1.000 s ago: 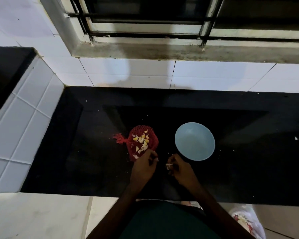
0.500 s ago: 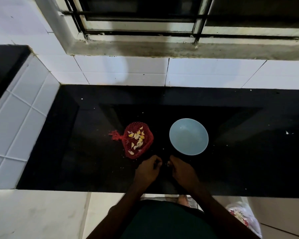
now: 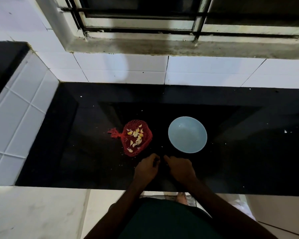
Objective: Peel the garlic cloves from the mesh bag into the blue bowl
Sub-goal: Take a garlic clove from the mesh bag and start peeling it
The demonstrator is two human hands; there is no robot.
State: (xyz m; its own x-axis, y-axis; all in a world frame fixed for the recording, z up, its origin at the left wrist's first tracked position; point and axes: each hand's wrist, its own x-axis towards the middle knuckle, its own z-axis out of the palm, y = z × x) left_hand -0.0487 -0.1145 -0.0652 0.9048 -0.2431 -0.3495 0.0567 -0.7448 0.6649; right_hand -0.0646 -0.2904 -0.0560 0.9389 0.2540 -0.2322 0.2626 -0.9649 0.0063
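The garlic cloves [image 3: 135, 134] lie pale and yellowish inside the red mesh bag [image 3: 146, 145], which sits flat on the black worktop [image 3: 76, 161] just beyond the left hand [image 3: 146, 169] and slightly to its left, its knotted end pointing further left. The blue bowl [image 3: 187, 135] stands upright just beyond the right hand [image 3: 179, 168] and a little to its right, apart from the bag, and no clove shows inside it. Both hands hover low over the near part of the worktop, fingertips almost meeting, knuckles up. The left grip is curled inward and the right grip points its forefinger toward the left one. The gap between them is too dark to tell whether either grip is clamped on a clove. Small pale flecks dot the worktop around the hands. Beyond the bowl rises a white tiled wall [image 3: 205, 69] with a barred window [image 3: 145, 14] above it.
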